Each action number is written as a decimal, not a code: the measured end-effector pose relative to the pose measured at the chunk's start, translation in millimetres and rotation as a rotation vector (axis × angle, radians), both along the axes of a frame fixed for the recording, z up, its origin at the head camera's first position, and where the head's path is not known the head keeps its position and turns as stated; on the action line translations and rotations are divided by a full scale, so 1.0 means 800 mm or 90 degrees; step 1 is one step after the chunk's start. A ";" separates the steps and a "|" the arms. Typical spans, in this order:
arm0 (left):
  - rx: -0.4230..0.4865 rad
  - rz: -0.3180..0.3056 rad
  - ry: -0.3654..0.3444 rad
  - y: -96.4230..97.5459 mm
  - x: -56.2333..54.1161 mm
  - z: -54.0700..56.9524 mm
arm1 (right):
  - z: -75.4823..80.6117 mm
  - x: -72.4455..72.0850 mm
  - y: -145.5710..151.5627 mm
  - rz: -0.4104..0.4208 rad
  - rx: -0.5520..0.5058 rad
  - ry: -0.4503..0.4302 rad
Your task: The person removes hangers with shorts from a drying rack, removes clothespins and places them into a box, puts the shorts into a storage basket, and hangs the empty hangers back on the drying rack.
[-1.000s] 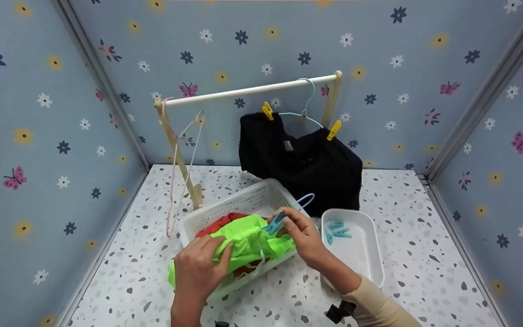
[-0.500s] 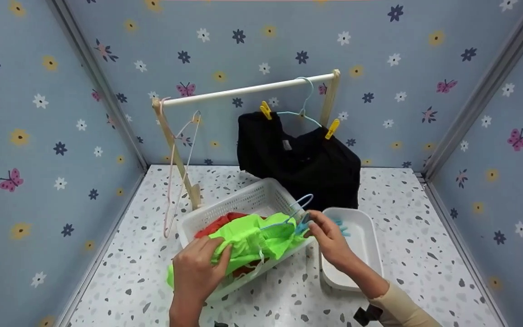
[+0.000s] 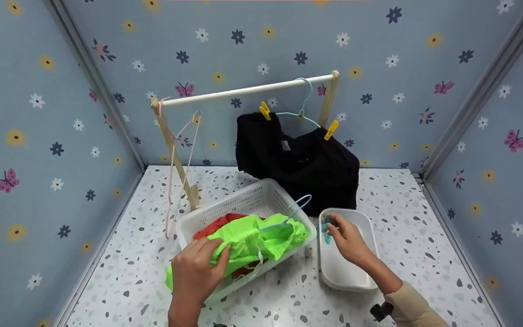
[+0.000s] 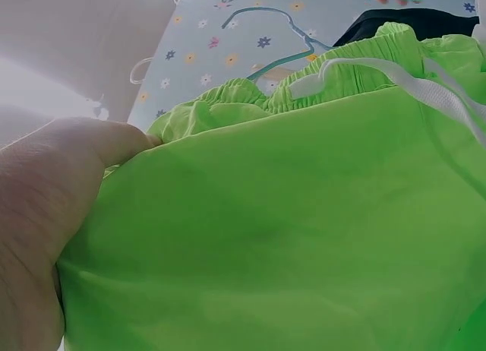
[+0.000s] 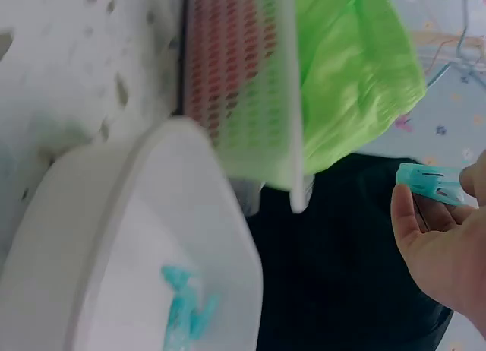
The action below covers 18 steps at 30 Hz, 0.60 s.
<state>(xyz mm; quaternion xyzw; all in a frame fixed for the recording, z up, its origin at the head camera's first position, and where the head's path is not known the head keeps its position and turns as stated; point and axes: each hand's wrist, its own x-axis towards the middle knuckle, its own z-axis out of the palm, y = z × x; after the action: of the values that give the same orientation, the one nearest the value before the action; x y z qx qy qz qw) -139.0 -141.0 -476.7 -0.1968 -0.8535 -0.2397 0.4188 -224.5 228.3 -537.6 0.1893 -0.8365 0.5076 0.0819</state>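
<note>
My left hand [image 3: 198, 265] pinches green garment [image 3: 239, 231], right hand [image 3: 347, 238] teal clip [image 5: 425, 180]; if left slackens, garment could slip toward left table [image 3: 118, 272] edge.

The bench [image 3: 413, 254] has a white top speckled with grey chips; wall panels close its left, right and far edges; the near edge falls outside the head view. Directly on the top: one white perforated basket [image 3: 232, 203], mid-bench, set obliquely to the far edge; one white tray [image 3: 347, 277], just beside it toward the right edge; one rack [image 3: 243, 91], its visible foot toward the far left corner, behind the basket.
</note>
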 end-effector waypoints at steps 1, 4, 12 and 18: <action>-0.001 0.001 0.000 0.000 0.000 0.000 | -0.004 -0.005 0.005 -0.009 0.029 0.010; 0.003 -0.002 0.004 0.000 -0.001 -0.001 | -0.014 -0.018 0.021 -0.028 0.090 0.026; 0.020 0.000 -0.007 -0.001 0.001 -0.004 | -0.027 -0.051 0.053 -0.024 0.210 0.034; 0.001 0.006 -0.011 -0.002 0.001 -0.002 | -0.029 -0.066 0.063 -0.003 0.279 0.020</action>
<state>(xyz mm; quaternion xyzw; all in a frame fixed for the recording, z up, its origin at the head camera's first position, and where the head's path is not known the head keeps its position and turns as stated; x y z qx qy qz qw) -137.8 -142.7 -478.5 -0.1907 -0.8577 -0.2401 0.4127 -277.4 278.6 -560.7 0.2086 -0.9258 0.3109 0.0527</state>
